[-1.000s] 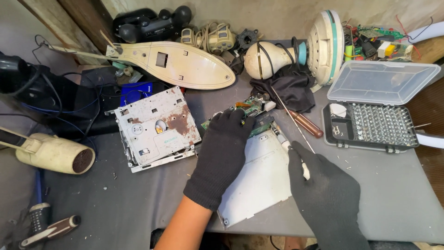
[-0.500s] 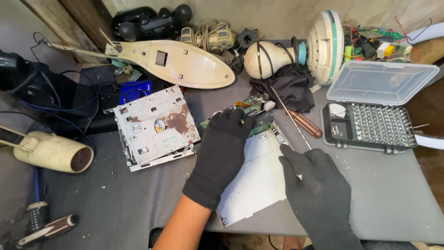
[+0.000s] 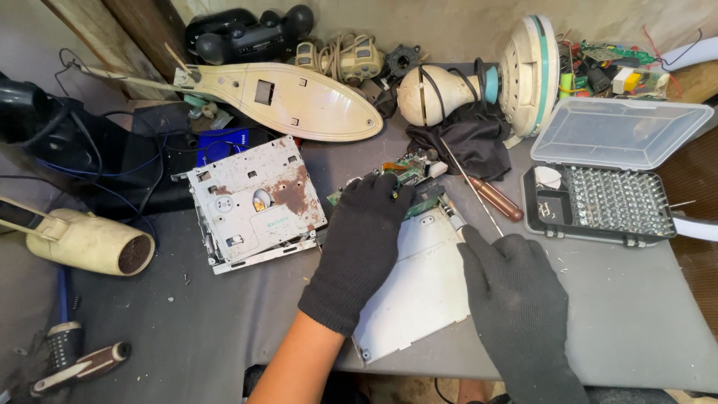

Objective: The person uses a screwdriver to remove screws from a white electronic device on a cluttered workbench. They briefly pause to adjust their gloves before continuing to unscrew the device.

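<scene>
Closest to me, the right hand [image 3: 516,299], in a black glove, lies palm down on the grey worktop [image 3: 636,329], curled round a slim tool whose tip [image 3: 451,217] pokes out ahead; the handle is hidden under the glove. Beside it, the left hand [image 3: 366,239], also gloved, presses flat and spread on a pale metal plate [image 3: 419,292], its fingers covering much of a green circuit board [image 3: 411,176] at the plate's far end. The plate is dull, scuffed, its near corner hanging over the worktop edge. Left lies a rust-stained drive [image 3: 254,202]. Right, an open bit case [image 3: 598,202]. Beyond, a screwdriver [image 3: 493,198] and black cloth [image 3: 467,142].
</scene>
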